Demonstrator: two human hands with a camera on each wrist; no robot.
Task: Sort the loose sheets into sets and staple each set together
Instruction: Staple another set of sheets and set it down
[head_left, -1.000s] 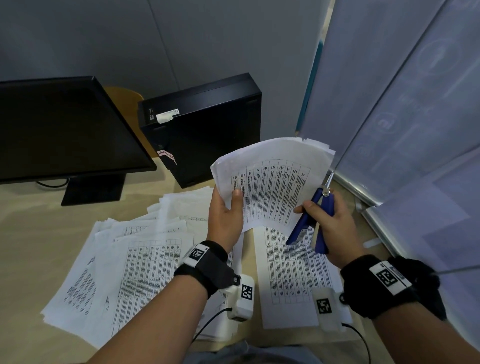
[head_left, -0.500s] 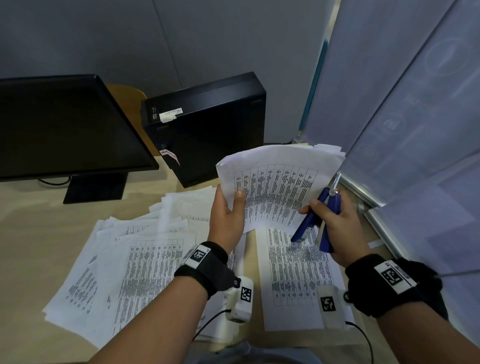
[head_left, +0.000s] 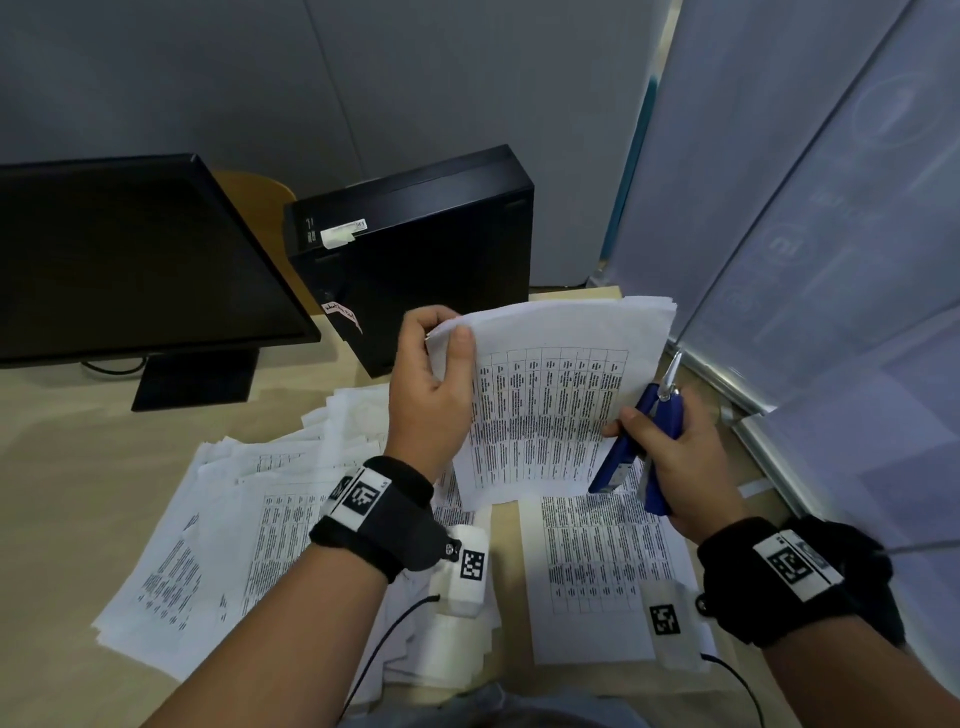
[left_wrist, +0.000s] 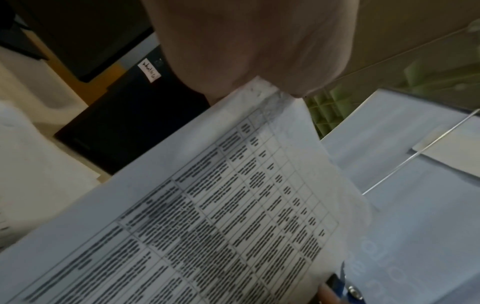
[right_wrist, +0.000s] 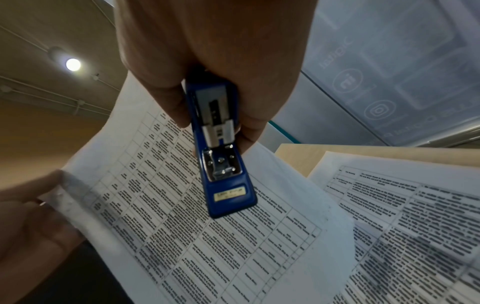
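Observation:
My left hand (head_left: 441, 358) pinches the upper left corner of a set of printed sheets (head_left: 550, 400), lifted above the desk; the same set (left_wrist: 233, 205) fills the left wrist view. My right hand (head_left: 670, 447) grips a blue stapler (head_left: 636, 441) at the set's right edge. In the right wrist view the stapler (right_wrist: 223, 154) points down over the printed table, with its jaws off the paper. A single printed sheet (head_left: 602, 566) lies flat on the desk under the hands. A spread pile of loose sheets (head_left: 218, 540) lies to the left.
A black monitor (head_left: 119, 260) stands at the back left and a black computer case (head_left: 415, 249) behind the hands. Frosted glass panels (head_left: 831, 234) close off the right side. Bare wooden desk (head_left: 67, 467) shows at the left.
My left hand slid up from the set's lower left edge to its top left corner, and the set swung more upright. The stapler stayed by the set's right edge.

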